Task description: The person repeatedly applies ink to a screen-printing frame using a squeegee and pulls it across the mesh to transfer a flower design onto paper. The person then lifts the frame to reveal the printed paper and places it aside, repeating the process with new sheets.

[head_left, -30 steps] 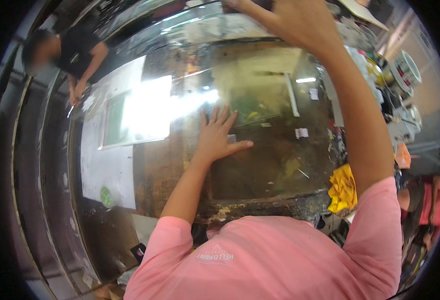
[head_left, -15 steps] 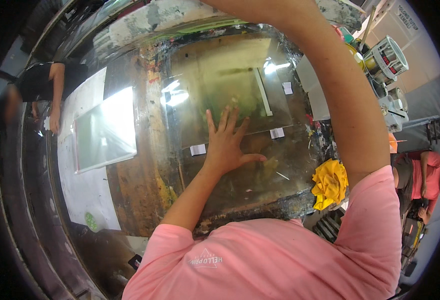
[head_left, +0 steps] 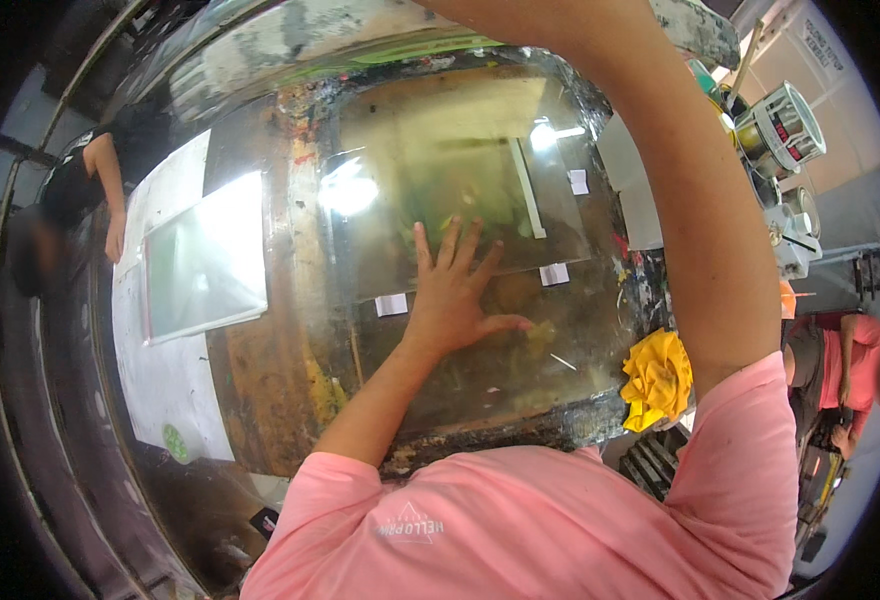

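Note:
My left hand [head_left: 455, 290] lies flat with its fingers spread on a clear sheet [head_left: 440, 170]. The sheet rests on a stained, paint-smeared work table [head_left: 290, 350]. Small white tape pieces [head_left: 391, 304] mark the sheet's near edge, and a thin white strip [head_left: 528, 185] lies on it further back. My right arm [head_left: 700, 230] reaches up across the right side of the view. Its hand is out of the picture at the top.
A crumpled yellow cloth [head_left: 657, 378] sits at the table's right corner. To the left, a framed pale pane [head_left: 205, 255] lies on white paper. A person in black [head_left: 90, 180] stands at far left, another in red [head_left: 840, 360] at far right. Round white equipment [head_left: 780, 125] stands at upper right.
My right hand has risen out of the top of the view. My left hand stays flat on the sheet. The view has moved closer over the table.

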`<control>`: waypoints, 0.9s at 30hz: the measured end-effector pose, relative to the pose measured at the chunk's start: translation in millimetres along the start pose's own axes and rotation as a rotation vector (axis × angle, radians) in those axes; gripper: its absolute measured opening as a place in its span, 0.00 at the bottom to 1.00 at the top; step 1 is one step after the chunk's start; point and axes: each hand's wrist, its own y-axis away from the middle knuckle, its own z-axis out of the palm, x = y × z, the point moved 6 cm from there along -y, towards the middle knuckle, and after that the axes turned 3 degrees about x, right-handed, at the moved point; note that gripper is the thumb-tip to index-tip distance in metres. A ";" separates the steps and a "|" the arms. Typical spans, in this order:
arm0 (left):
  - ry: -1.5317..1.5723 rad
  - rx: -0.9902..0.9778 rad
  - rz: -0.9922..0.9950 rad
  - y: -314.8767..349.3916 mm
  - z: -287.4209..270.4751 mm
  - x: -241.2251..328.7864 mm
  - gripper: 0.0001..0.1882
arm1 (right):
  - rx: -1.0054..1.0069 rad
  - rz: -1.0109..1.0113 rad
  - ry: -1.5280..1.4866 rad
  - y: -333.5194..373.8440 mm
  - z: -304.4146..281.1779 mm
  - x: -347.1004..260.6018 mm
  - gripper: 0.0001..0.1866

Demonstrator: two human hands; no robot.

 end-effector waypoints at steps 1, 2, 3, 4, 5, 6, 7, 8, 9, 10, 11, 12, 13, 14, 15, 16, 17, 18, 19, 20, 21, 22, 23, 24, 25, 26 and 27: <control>-0.005 0.002 -0.018 -0.7 -1.2 0.7 0.60 | 0.011 -0.004 -0.026 1.7 0.9 3.3 0.40; -0.002 0.015 0.013 -1.0 -5.9 3.7 0.60 | -0.024 0.028 -0.043 2.1 3.2 6.6 0.41; -0.003 0.028 0.026 -1.1 -13.9 5.7 0.59 | 0.000 0.027 -0.057 1.4 5.7 9.1 0.41; -0.008 -0.037 0.010 -1.6 -20.7 4.5 0.59 | 0.023 0.025 -0.071 0.9 7.6 11.4 0.41; -0.015 0.028 0.012 -1.8 -38.1 4.1 0.56 | 0.102 -0.004 -0.073 0.5 9.2 9.5 0.41; 0.124 0.203 -0.123 0.1 -65.0 -6.4 0.54 | 0.175 -0.028 -0.068 4.1 11.5 9.1 0.40; 0.267 0.303 -0.283 3.4 -88.6 -21.5 0.52 | 0.216 -0.054 -0.042 11.7 15.2 6.7 0.38; 0.423 0.383 -0.466 8.2 -109.6 -37.0 0.50 | 0.253 -0.081 -0.010 22.1 18.5 4.9 0.36; 0.711 0.489 -0.547 12.5 -133.1 -53.8 0.51 | 0.286 -0.105 0.021 34.3 20.2 2.2 0.36; 0.965 0.593 -0.582 18.3 -151.0 -61.9 0.52 | 0.327 -0.138 0.048 42.0 21.8 -0.5 0.37; 1.085 0.592 -0.597 21.4 -164.6 -68.2 0.54 | 0.198 -0.108 -0.011 63.3 31.1 0.8 0.37; 1.161 0.606 -0.547 24.5 -174.0 -67.9 0.55 | 0.048 -0.027 0.024 86.1 46.2 0.1 0.39; 1.246 0.679 -0.422 28.6 -183.0 -66.7 0.57 | 0.026 -0.053 0.015 108.3 54.4 -7.3 0.44; 1.119 0.525 -0.565 34.9 -171.5 -67.6 0.57 | -0.045 -0.146 0.001 126.9 63.0 -14.4 0.41; 0.999 0.428 -0.634 42.9 -158.7 -66.5 0.58 | -0.120 -0.141 -0.052 146.0 69.5 -15.3 0.31; 0.878 0.277 -0.725 53.2 -139.2 -65.5 0.59 | -0.340 -0.140 -0.225 159.8 82.4 -10.3 0.21; 0.772 0.282 -0.716 64.2 -127.3 -65.5 0.60 | -0.342 -0.185 -0.195 175.0 88.0 -13.7 0.17; 0.669 0.243 -0.725 75.8 -113.3 -68.2 0.61 | -0.431 -0.114 -0.236 189.5 100.9 -11.9 0.17; 0.558 0.193 -0.766 88.4 -98.3 -72.8 0.63 | -0.495 -0.062 -0.291 203.8 113.5 -11.8 0.18; 0.314 0.223 -0.687 94.7 -92.1 -73.3 0.64 | -0.595 0.004 -0.321 218.6 128.8 -11.5 0.19; 0.064 0.243 -0.633 99.9 -85.9 -73.6 0.65 | -0.547 -0.002 -0.335 229.6 135.7 -15.3 0.19; -0.184 0.252 -0.575 103.7 -80.7 -72.6 0.66 | -0.535 0.012 -0.330 242.9 141.6 -20.2 0.20; -0.153 0.263 -0.568 107.8 -73.6 -76.2 0.66 | -0.591 0.061 -0.295 256.5 149.4 -21.7 0.21; -0.124 0.272 -0.561 110.0 -68.2 -79.0 0.67 | -0.501 0.016 -0.301 262.9 148.4 -25.8 0.21; -0.103 0.293 -0.536 110.6 -66.0 -80.5 0.68 | -0.474 0.004 -0.276 269.3 151.3 -27.1 0.21; -0.080 0.277 -0.556 111.3 -62.6 -83.4 0.68 | -0.470 0.000 -0.243 272.7 158.1 -25.7 0.21; -0.062 0.267 -0.562 111.3 -60.8 -85.0 0.68 | -0.451 -0.026 -0.241 272.9 163.7 -22.3 0.21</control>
